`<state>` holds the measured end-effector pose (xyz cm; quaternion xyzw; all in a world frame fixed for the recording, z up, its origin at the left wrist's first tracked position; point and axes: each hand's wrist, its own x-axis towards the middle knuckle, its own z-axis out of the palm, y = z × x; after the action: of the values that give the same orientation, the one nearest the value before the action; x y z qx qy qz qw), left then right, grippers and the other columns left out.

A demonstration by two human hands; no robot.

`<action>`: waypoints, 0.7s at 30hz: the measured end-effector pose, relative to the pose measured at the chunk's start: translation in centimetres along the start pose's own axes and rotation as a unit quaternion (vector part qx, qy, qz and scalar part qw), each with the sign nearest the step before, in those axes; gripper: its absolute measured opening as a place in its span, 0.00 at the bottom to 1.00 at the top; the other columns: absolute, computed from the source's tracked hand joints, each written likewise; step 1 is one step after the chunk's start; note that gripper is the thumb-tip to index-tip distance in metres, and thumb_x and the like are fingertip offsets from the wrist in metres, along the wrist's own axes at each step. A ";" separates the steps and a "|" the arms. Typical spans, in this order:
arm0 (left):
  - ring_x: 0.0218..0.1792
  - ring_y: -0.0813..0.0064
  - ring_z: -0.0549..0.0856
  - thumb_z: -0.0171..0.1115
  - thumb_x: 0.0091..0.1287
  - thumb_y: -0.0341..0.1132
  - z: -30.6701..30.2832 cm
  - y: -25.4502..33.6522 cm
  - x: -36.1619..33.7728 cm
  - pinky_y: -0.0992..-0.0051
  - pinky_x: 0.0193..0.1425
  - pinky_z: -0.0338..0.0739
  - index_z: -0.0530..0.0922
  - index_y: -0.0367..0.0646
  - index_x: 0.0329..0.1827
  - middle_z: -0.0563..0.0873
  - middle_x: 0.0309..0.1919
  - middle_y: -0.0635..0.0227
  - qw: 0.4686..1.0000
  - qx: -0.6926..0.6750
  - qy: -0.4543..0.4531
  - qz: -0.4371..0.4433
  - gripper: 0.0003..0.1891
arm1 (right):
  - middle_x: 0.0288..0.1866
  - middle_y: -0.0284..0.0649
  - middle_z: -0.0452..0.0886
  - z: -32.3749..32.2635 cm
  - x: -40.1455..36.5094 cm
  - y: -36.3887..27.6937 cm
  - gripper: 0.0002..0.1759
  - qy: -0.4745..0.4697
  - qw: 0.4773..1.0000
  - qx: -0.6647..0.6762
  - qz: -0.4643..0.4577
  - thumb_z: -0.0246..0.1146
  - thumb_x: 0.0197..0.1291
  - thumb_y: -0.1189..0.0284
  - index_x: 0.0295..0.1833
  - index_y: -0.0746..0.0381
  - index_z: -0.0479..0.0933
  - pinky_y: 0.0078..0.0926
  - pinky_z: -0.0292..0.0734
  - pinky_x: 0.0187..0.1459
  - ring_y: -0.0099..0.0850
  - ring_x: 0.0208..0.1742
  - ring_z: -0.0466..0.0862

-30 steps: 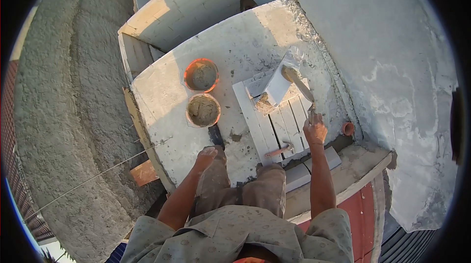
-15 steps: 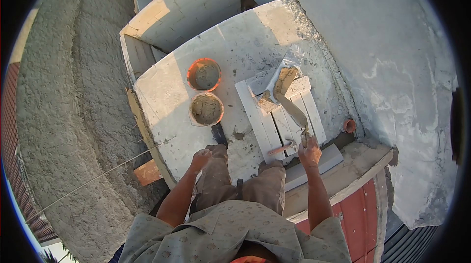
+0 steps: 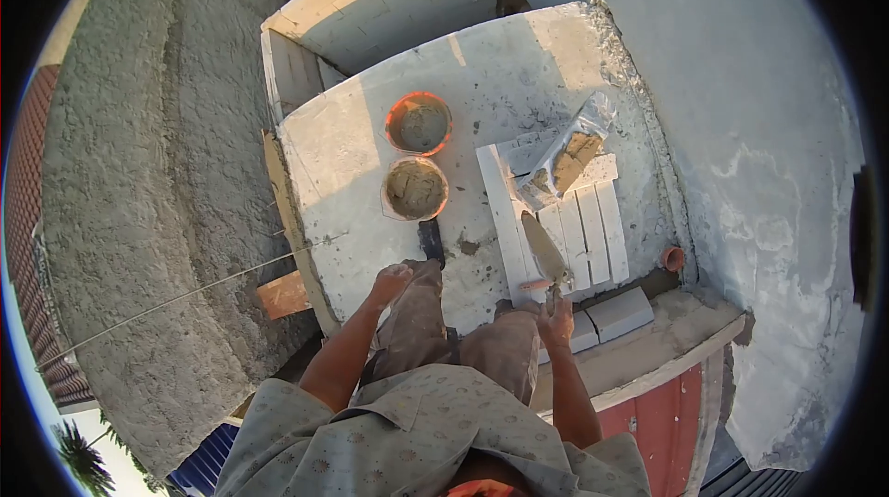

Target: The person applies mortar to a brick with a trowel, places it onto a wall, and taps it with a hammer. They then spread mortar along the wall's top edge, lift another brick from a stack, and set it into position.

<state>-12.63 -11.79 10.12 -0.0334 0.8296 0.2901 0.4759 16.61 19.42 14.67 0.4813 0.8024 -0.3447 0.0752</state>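
Note:
My right hand (image 3: 556,323) is closed round the handle of a trowel (image 3: 544,250), its mortar-coated blade pointing away from me over white blocks (image 3: 591,236). Near the trowel's handle end lies a tool with a reddish handle (image 3: 534,285), partly hidden. On the far side of the blocks an open plastic-lined bag (image 3: 576,160) shows tan mortar inside. My left hand (image 3: 391,284) rests by my left knee, fingers curled in, with nothing visible in them.
Two orange-rimmed buckets, a far one (image 3: 419,124) and a near one (image 3: 414,188), contain grey-brown mix. A mortared ledge (image 3: 676,335) carries blocks (image 3: 620,314) at right. A small reddish pipe (image 3: 672,259) sticks up. A string (image 3: 194,293) crosses at left beside a drop-off.
My right hand has drawn the trowel back from the bag toward my right knee. The camera view has shifted slightly. My left hand stays by the left knee.

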 end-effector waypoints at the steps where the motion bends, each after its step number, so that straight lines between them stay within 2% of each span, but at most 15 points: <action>1: 0.48 0.71 0.84 0.63 0.71 0.47 -0.1 0.3 -0.4 0.72 0.53 0.77 0.81 0.36 0.61 0.87 0.48 0.59 1.000 0.008 -0.003 -0.015 0.24 | 0.55 0.55 0.79 1.2 0.9 -1.8 0.28 -0.048 0.998 0.022 -0.019 0.66 0.58 0.69 0.65 0.64 0.75 0.48 0.77 0.56 0.54 0.57 0.81; 3: 0.61 0.59 0.84 0.63 0.70 0.49 -0.2 1.0 -1.0 0.68 0.66 0.75 0.80 0.36 0.63 0.85 0.59 0.51 0.999 0.030 -0.014 -0.038 0.27 | 0.55 0.58 0.82 3.3 3.5 -7.4 0.27 -0.150 0.986 0.059 -0.033 0.64 0.59 0.66 0.64 0.64 0.76 0.47 0.77 0.56 0.55 0.58 0.81; 5: 0.47 0.68 0.86 0.63 0.71 0.47 0.0 0.9 -1.7 0.71 0.54 0.78 0.82 0.34 0.58 0.88 0.48 0.57 0.999 0.042 0.019 -0.002 0.24 | 0.53 0.61 0.84 7.5 7.1 -12.1 0.25 -0.237 0.965 0.115 -0.002 0.64 0.59 0.63 0.58 0.66 0.80 0.43 0.77 0.59 0.56 0.58 0.82; 6: 0.41 0.73 0.87 0.63 0.71 0.46 0.3 1.3 -1.6 0.72 0.48 0.80 0.83 0.34 0.55 0.90 0.43 0.60 0.998 0.052 0.032 0.022 0.22 | 0.52 0.60 0.84 9.3 7.8 -13.7 0.25 -0.243 0.961 0.129 0.018 0.64 0.58 0.63 0.59 0.65 0.80 0.43 0.77 0.59 0.56 0.57 0.83; 8: 0.39 0.72 0.87 0.63 0.71 0.44 0.2 2.5 -1.3 0.72 0.48 0.80 0.84 0.34 0.53 0.90 0.41 0.61 0.993 0.061 0.065 0.076 0.21 | 0.51 0.58 0.86 12.6 9.0 -15.6 0.26 -0.261 0.956 0.120 0.059 0.65 0.58 0.62 0.59 0.65 0.81 0.42 0.78 0.60 0.55 0.56 0.84; 11: 0.43 0.65 0.89 0.64 0.69 0.43 0.7 9.4 -1.8 0.68 0.51 0.81 0.83 0.34 0.55 0.91 0.41 0.56 0.983 0.074 0.099 0.139 0.21 | 0.52 0.58 0.86 8.1 5.9 -17.0 0.34 -0.272 0.954 0.122 0.015 0.70 0.57 0.56 0.64 0.66 0.78 0.43 0.78 0.59 0.50 0.56 0.85; 12: 0.45 0.61 0.90 0.65 0.68 0.43 1.3 13.8 -2.9 0.67 0.53 0.81 0.83 0.33 0.56 0.91 0.41 0.53 0.979 0.073 0.111 0.157 0.22 | 0.53 0.58 0.85 6.6 5.3 -15.6 0.33 -0.290 0.946 0.142 0.012 0.70 0.58 0.56 0.64 0.66 0.78 0.43 0.77 0.60 0.50 0.58 0.84; 13: 0.43 0.64 0.90 0.65 0.68 0.42 2.4 18.0 -4.2 0.68 0.53 0.81 0.83 0.32 0.54 0.91 0.40 0.54 0.982 0.041 0.098 0.157 0.21 | 0.55 0.58 0.84 4.9 4.4 -13.5 0.33 -0.310 0.937 0.161 0.006 0.69 0.58 0.56 0.64 0.67 0.78 0.42 0.76 0.61 0.50 0.60 0.83; 14: 0.45 0.64 0.90 0.66 0.68 0.42 3.7 19.6 -2.9 0.68 0.53 0.80 0.82 0.31 0.54 0.91 0.41 0.54 0.974 0.036 0.102 0.199 0.21 | 0.56 0.58 0.84 3.3 3.4 -10.8 0.33 -0.331 0.927 0.177 -0.002 0.69 0.59 0.56 0.64 0.67 0.78 0.42 0.75 0.63 0.49 0.62 0.82; 16: 0.49 0.64 0.89 0.66 0.68 0.41 6.5 23.6 -1.3 0.68 0.55 0.80 0.82 0.30 0.55 0.90 0.45 0.52 0.955 0.050 0.106 0.271 0.21 | 0.56 0.55 0.85 0.2 1.7 -3.5 0.30 -0.266 0.949 0.167 0.031 0.68 0.61 0.57 0.63 0.65 0.79 0.42 0.76 0.61 0.49 0.60 0.83; 17: 0.51 0.63 0.88 0.67 0.68 0.41 7.8 26.0 -1.1 0.68 0.56 0.79 0.81 0.30 0.56 0.89 0.48 0.51 0.945 0.071 0.106 0.300 0.22 | 0.56 0.57 0.84 -2.1 0.9 0.2 0.29 -0.209 0.963 0.155 0.066 0.67 0.58 0.58 0.62 0.63 0.80 0.42 0.76 0.63 0.50 0.60 0.83; 18: 0.52 0.62 0.87 0.67 0.67 0.42 9.0 28.8 -2.2 0.67 0.56 0.79 0.81 0.30 0.56 0.89 0.49 0.50 0.943 0.075 0.110 0.304 0.23 | 0.57 0.56 0.84 -2.5 0.5 5.9 0.28 -0.170 0.972 0.152 0.054 0.66 0.58 0.58 0.60 0.63 0.81 0.41 0.75 0.64 0.50 0.62 0.82; 19: 0.54 0.62 0.87 0.68 0.67 0.42 10.3 32.2 -4.3 0.67 0.57 0.79 0.80 0.30 0.57 0.88 0.50 0.49 0.941 0.078 0.111 0.309 0.24 | 0.58 0.55 0.83 5.0 1.5 18.8 0.27 -0.116 0.989 0.071 -0.053 0.65 0.58 0.59 0.59 0.64 0.81 0.40 0.76 0.65 0.50 0.63 0.82; 20: 0.55 0.61 0.86 0.69 0.66 0.43 11.8 34.8 -5.3 0.66 0.58 0.78 0.80 0.30 0.58 0.87 0.52 0.48 0.940 0.084 0.107 0.314 0.25 | 0.59 0.55 0.83 -4.7 -0.4 17.3 0.27 -0.113 0.986 0.107 0.052 0.65 0.58 0.59 0.59 0.63 0.82 0.39 0.76 0.65 0.49 0.62 0.82; 21: 0.54 0.60 0.87 0.69 0.65 0.44 13.3 35.7 -3.9 0.66 0.58 0.78 0.80 0.30 0.57 0.88 0.51 0.47 0.931 0.090 0.108 0.336 0.26 | 0.59 0.54 0.83 -8.0 -2.0 20.1 0.26 -0.093 0.944 0.201 0.245 0.65 0.57 0.59 0.59 0.61 0.82 0.38 0.76 0.65 0.47 0.62 0.82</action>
<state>-12.05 23.78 24.30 0.2593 0.8612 0.3523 0.2588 35.92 29.01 11.85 0.6340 0.5630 -0.5130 0.1338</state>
